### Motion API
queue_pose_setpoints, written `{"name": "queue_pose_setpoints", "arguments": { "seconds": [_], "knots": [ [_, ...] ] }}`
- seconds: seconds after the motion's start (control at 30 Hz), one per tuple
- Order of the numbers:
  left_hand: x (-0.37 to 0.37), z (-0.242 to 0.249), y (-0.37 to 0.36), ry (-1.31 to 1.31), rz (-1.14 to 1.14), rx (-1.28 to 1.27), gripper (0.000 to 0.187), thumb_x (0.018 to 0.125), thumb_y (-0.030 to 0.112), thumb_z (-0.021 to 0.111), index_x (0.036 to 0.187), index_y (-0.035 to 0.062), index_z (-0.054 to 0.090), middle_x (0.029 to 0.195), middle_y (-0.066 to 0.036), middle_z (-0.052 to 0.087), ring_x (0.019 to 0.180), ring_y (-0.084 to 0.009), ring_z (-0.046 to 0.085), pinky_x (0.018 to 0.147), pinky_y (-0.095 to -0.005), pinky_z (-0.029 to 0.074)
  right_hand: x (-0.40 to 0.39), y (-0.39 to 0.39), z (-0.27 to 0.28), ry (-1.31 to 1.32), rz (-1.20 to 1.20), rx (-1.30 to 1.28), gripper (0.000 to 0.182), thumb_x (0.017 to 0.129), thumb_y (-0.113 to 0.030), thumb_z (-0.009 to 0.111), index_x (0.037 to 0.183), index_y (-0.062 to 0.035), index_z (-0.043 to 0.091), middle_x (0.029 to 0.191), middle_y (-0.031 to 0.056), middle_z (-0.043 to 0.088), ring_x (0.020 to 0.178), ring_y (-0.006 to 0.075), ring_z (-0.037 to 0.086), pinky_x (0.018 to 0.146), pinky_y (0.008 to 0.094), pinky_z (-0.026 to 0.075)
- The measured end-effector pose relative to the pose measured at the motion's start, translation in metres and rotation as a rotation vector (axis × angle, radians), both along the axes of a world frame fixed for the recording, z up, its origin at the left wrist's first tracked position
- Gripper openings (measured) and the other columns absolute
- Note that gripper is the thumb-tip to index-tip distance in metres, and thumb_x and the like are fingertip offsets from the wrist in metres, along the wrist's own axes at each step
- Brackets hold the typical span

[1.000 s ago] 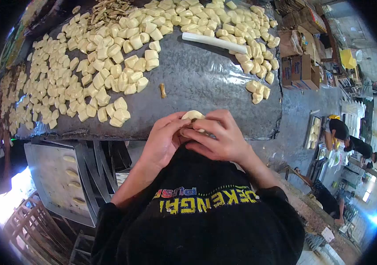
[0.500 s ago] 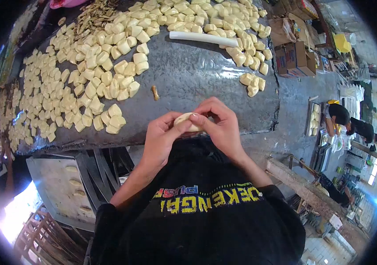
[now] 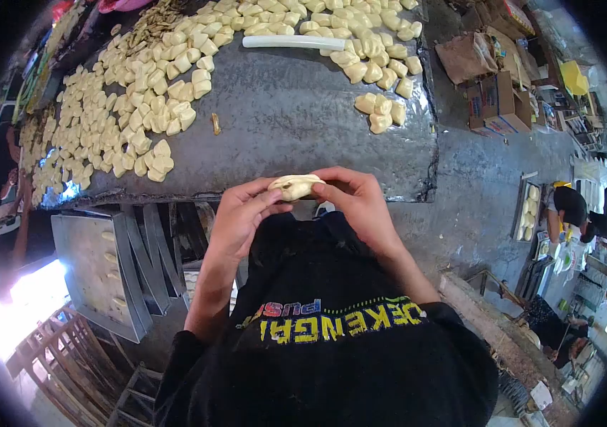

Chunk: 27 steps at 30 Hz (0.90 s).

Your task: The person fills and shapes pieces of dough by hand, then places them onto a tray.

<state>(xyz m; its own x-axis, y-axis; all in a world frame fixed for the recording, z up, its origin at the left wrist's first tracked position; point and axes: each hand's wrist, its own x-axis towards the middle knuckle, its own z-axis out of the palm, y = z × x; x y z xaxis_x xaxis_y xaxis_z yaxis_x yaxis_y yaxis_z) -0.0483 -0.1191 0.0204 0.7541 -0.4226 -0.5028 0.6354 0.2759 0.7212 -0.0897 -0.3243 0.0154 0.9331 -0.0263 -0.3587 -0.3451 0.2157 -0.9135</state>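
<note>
Between my two hands is a piece of pale dough (image 3: 296,187), folded along its length, with a small brown spot of filling showing near its left end. My left hand (image 3: 246,210) pinches the left end between thumb and fingers. At the other end, the thumb and fingers of my right hand (image 3: 353,201) close on the dough. Both hands are just over the near edge of the dark worktable (image 3: 268,142). Beyond them lies a single brown filling strip (image 3: 216,124). Many cut dough pieces (image 3: 133,107) cover the table's left and far parts.
A white rolling pin (image 3: 293,43) lies among the dough at the back. Brown filling strips (image 3: 161,27) are heaped at the far left. Metal trays (image 3: 101,267) lean below the table at left. Cardboard boxes (image 3: 499,103) stand at right, and a person (image 3: 569,206) works farther off.
The dough has turned in my fingers, so its fold and brown spot now show. My left thumb has drawn back toward the left end. The whole view has shifted slightly.
</note>
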Motion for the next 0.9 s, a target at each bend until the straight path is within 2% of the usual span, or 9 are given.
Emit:
{"name": "queue_pose_setpoints", "arguments": {
  "seconds": [0.23, 0.3, 0.33, 0.37, 0.4, 0.63, 0.7, 0.83, 0.9],
  "knots": [
    [0.036, -0.051, 0.016, -0.423, 0.036, 0.606, 0.013, 0.091, 0.008, 0.068, 0.101, -0.0009, 0.071, 0.092, -0.01, 0.073, 0.079, -0.014, 0.068, 0.073, -0.0265, 0.054, 0.036, 0.007, -0.04, -0.013, -0.032, -0.234, 0.018, 0.091, -0.007, 0.069, 0.108, 0.0008, 0.069, 0.087, 0.0054, 0.072, 0.077, 0.0076, 0.063, 0.069, 0.0239, 0.05],
    [0.048, -0.067, 0.02, -0.493, 0.069, 0.722, 0.01, 0.09, 0.009, 0.07, 0.096, 0.0017, 0.072, 0.091, -0.009, 0.072, 0.079, -0.0147, 0.067, 0.071, -0.0277, 0.054, 0.05, 0.02, -0.046, -0.022, -0.117, -0.448, 0.014, 0.088, -0.005, 0.07, 0.101, -0.0005, 0.069, 0.091, 0.0093, 0.071, 0.078, 0.0144, 0.065, 0.072, 0.0276, 0.051],
    [0.056, -0.077, 0.022, -0.914, 0.056, 0.931, 0.011, 0.086, 0.007, 0.072, 0.096, 0.0022, 0.071, 0.092, -0.008, 0.071, 0.08, -0.0179, 0.066, 0.072, -0.0303, 0.053, 0.055, 0.022, -0.056, -0.013, -0.114, -0.459, 0.014, 0.088, -0.005, 0.07, 0.101, -0.0005, 0.069, 0.091, 0.0093, 0.071, 0.078, 0.0144, 0.065, 0.072, 0.0276, 0.051],
    [0.061, -0.083, 0.025, -1.342, 0.041, 1.125, 0.013, 0.083, 0.005, 0.073, 0.096, 0.0028, 0.071, 0.093, -0.006, 0.069, 0.081, -0.0211, 0.064, 0.072, -0.033, 0.053, 0.059, 0.023, -0.07, -0.291, -0.068, -0.782, 0.015, 0.085, -0.005, 0.072, 0.1, -0.001, 0.068, 0.095, 0.0097, 0.07, 0.081, 0.0191, 0.065, 0.073, 0.0305, 0.052],
    [0.062, -0.084, 0.022, -1.279, 0.048, 1.123, 0.017, 0.078, 0.005, 0.074, 0.095, 0.0036, 0.073, 0.1, -0.007, 0.066, 0.087, -0.0265, 0.062, 0.073, -0.0369, 0.052, 0.064, 0.026, -0.074, -0.578, -0.011, -1.096, 0.017, 0.083, -0.005, 0.073, 0.099, -0.0016, 0.067, 0.099, 0.0102, 0.068, 0.084, 0.0238, 0.065, 0.073, 0.0334, 0.053],
    [0.058, -0.076, 0.035, -1.264, -0.145, 1.125, 0.031, 0.086, 0.012, 0.067, 0.115, 0.0028, 0.067, 0.121, -0.012, 0.06, 0.109, -0.032, 0.056, 0.091, -0.0431, 0.047, 0.054, 0.029, -0.048, -0.561, 0.085, -1.203, 0.044, 0.08, -0.007, 0.073, 0.123, -0.005, 0.063, 0.123, 0.0096, 0.061, 0.103, 0.0319, 0.059, 0.086, 0.0395, 0.051],
    [0.056, -0.079, 0.039, -1.257, -0.241, 1.119, 0.039, 0.085, 0.008, 0.063, 0.124, 0.0042, 0.064, 0.128, -0.013, 0.056, 0.115, -0.0351, 0.052, 0.1, -0.0456, 0.042, 0.047, 0.028, -0.051, -0.59, 0.302, -1.358, 0.05, 0.081, -0.009, 0.072, 0.129, -0.0066, 0.06, 0.13, 0.0103, 0.057, 0.11, 0.0327, 0.055, 0.092, 0.0422, 0.048],
    [0.065, -0.076, 0.046, -1.252, -0.2, 1.101, 0.038, 0.085, 0.009, 0.064, 0.123, 0.0053, 0.064, 0.128, -0.013, 0.056, 0.116, -0.0349, 0.051, 0.101, -0.0462, 0.041, 0.048, 0.018, -0.05, -0.6, 0.377, -1.402, 0.049, 0.082, -0.013, 0.07, 0.129, -0.0069, 0.059, 0.134, 0.0106, 0.055, 0.115, 0.0344, 0.052, 0.096, 0.0461, 0.044],
    [0.083, -0.069, 0.046, -1.284, 0.027, 1.386, 0.042, 0.085, 0.009, 0.064, 0.127, 0.0074, 0.062, 0.127, -0.014, 0.056, 0.116, -0.0353, 0.051, 0.101, -0.0466, 0.041, 0.068, 0.011, -0.043, -0.636, 0.31, -1.401, 0.049, 0.082, -0.012, 0.069, 0.13, -0.0067, 0.058, 0.135, 0.0115, 0.053, 0.117, 0.035, 0.051, 0.098, 0.0471, 0.043]
  ]
}}
